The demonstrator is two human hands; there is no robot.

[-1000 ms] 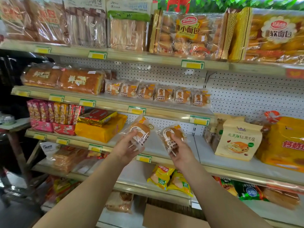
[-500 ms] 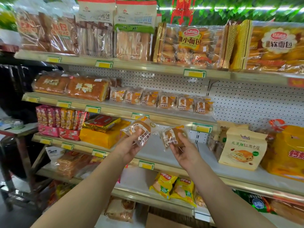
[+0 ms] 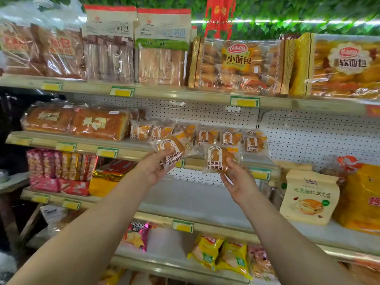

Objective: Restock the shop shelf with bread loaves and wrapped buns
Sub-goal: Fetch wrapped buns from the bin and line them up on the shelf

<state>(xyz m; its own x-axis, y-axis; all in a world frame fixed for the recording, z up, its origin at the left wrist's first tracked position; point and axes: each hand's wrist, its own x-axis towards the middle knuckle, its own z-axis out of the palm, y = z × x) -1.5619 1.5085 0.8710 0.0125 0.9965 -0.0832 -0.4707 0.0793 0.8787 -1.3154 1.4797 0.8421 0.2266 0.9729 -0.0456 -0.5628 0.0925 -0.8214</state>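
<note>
Two wrapped buns in hand, one each, raised in front of the second shelf (image 3: 131, 145). Left hand (image 3: 153, 168) curled round the left bun (image 3: 171, 150), thumb across the wrapper face, pack tilted with its long axis running up-left to down-right. Right hand (image 3: 239, 183) pinching the right bun (image 3: 221, 159) at its lower right corner, pack nearly upright, label facing out.

Key relation: row of matching buns (image 3: 197, 135) standing on that shelf directly behind and slightly above both held packs, up and forward from the hands. Left bun overlapping the row's middle in view; actual contact impossible to tell. Right bun just below the row's right half, over the shelf lip. Rightmost bun of the row (image 3: 254, 141) up and right of the right hand, bare shelf beyond it.

Probably set for placing: left hand seemingly nearer the row. Loaves (image 3: 76, 122) at the shelf's left end, well clear of both hands.
</note>
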